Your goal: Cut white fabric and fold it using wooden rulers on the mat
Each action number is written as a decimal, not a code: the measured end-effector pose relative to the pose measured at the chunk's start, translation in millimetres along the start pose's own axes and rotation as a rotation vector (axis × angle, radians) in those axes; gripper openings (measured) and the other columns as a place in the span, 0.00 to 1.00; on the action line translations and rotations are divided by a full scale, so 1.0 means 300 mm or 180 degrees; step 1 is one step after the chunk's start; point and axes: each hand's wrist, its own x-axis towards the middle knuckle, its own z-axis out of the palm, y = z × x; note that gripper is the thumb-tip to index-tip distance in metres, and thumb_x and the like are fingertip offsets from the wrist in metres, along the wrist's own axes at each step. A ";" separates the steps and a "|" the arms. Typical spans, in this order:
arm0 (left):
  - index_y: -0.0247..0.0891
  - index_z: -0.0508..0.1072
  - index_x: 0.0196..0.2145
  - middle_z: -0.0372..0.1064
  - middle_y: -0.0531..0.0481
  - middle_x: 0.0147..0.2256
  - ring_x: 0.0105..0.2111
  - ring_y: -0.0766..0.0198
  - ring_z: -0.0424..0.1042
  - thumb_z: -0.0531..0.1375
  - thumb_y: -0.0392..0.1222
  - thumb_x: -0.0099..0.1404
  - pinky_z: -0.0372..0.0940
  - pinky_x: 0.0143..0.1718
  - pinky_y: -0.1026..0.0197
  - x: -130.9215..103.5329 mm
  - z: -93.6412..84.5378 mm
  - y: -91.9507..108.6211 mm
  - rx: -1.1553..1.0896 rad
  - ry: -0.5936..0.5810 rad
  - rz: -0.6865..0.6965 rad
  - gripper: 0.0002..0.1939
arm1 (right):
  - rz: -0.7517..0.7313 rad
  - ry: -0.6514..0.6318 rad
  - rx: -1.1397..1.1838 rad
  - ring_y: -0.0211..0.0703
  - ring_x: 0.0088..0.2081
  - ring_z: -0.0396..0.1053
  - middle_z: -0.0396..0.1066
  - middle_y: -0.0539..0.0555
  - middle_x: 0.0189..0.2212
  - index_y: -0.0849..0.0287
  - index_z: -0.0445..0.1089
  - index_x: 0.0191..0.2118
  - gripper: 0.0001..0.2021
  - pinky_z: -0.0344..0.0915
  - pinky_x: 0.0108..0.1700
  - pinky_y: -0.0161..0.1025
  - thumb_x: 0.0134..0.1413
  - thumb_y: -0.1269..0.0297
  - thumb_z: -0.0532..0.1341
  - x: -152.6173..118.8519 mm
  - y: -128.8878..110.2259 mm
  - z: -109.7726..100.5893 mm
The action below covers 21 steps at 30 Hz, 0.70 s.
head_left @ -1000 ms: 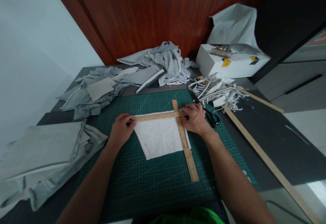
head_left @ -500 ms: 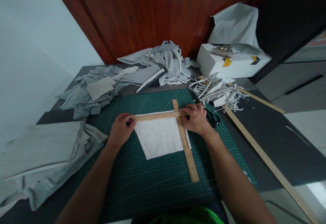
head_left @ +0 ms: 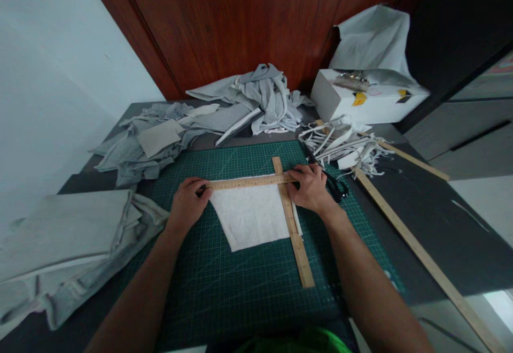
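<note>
A piece of white cloth [head_left: 250, 216] lies flat on a green cutting mat [head_left: 240, 283]. Across its far edge runs a wooden ruler [head_left: 244, 182]. My left hand [head_left: 189, 202] pinches the left end of that ruler, fingers closed. At the other end, my right hand [head_left: 308, 186] has its fingers closed on the ruler, above where it crosses a second wooden ruler [head_left: 297, 246]. This second ruler lies lengthwise over the cloth's right side, its near end on the mat. Black-handled scissors [head_left: 337, 187] rest just right of my right hand, partly hidden.
Folded cloth [head_left: 76, 230] is stacked at the left. Grey fabric scraps [head_left: 260, 96] heap along the back. Cut white strips [head_left: 348, 144] pile at the right, over a long wooden strip [head_left: 409, 240]. A white box [head_left: 372, 101] stands in the back right corner.
My left hand has shifted very slightly left along the ruler's end. The view has moved a little; the cloth, both rulers and my right hand look otherwise the same.
</note>
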 end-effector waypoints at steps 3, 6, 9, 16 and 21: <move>0.40 0.83 0.43 0.76 0.45 0.51 0.43 0.57 0.79 0.62 0.42 0.66 0.74 0.56 0.53 -0.008 -0.005 0.014 -0.0059 -0.0039 -0.0030 0.12 | -0.0051 0.0126 0.0042 0.69 0.61 0.58 0.73 0.60 0.59 0.50 0.81 0.54 0.19 0.60 0.57 0.64 0.60 0.61 0.62 -0.006 0.010 0.015; 0.40 0.83 0.44 0.76 0.45 0.51 0.41 0.58 0.79 0.63 0.40 0.65 0.75 0.53 0.55 -0.015 -0.006 0.026 -0.0196 -0.0060 -0.0068 0.11 | -0.0151 0.0373 0.0178 0.69 0.59 0.60 0.75 0.61 0.57 0.52 0.80 0.56 0.21 0.60 0.56 0.64 0.58 0.63 0.62 -0.007 0.026 0.037; 0.39 0.83 0.44 0.76 0.44 0.51 0.40 0.60 0.79 0.63 0.38 0.64 0.76 0.51 0.55 -0.019 -0.002 0.028 -0.0331 -0.0017 -0.0128 0.11 | -0.0354 0.0502 0.0324 0.67 0.59 0.61 0.76 0.61 0.55 0.54 0.81 0.54 0.19 0.60 0.56 0.62 0.59 0.63 0.63 -0.002 0.033 0.050; 0.37 0.79 0.46 0.75 0.43 0.51 0.38 0.61 0.78 0.64 0.37 0.63 0.77 0.49 0.53 -0.025 0.013 0.023 -0.0557 0.0108 -0.0207 0.13 | -0.0451 0.0533 0.0352 0.63 0.56 0.62 0.80 0.58 0.49 0.52 0.85 0.43 0.10 0.60 0.54 0.58 0.63 0.63 0.63 0.008 0.025 0.061; 0.38 0.78 0.46 0.76 0.45 0.47 0.39 0.59 0.78 0.65 0.35 0.61 0.77 0.49 0.54 -0.029 0.017 0.031 -0.0590 0.0233 -0.0245 0.14 | -0.0419 0.0579 0.0399 0.62 0.54 0.63 0.81 0.57 0.48 0.51 0.85 0.40 0.12 0.60 0.54 0.58 0.64 0.66 0.62 0.012 0.026 0.076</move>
